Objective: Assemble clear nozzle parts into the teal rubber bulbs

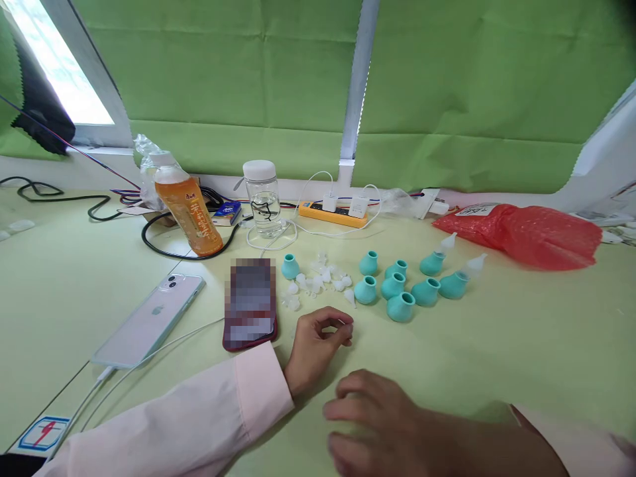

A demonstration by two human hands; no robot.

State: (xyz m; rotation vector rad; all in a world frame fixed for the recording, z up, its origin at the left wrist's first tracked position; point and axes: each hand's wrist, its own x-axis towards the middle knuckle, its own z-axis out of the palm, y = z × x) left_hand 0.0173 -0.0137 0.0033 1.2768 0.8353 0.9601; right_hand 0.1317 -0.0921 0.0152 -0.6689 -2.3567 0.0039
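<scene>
My left hand [318,348] rests on the table with its fingers curled and thumb and index tips together; I see nothing in the pinch. Nearer to me, my right hand [377,424] hovers with fingers bent and apart, slightly blurred and holding nothing. Beyond the left hand lies a loose pile of small translucent white plastic pieces [325,275]. Several teal squeeze bulbs [400,307] stand to its right, their round mouths uncovered. Two teal bulbs farther right carry clear pointed nozzles [476,265]. One more teal bulb [289,267] stands left of the pile.
Left of my hand lies a phone in a dark red case [249,298], and beyond it a pale phone [152,318] with a charging cable. An orange drink bottle [189,209], a clear water bottle [265,202], a power strip [332,214] and a red plastic bag [527,232] line the back.
</scene>
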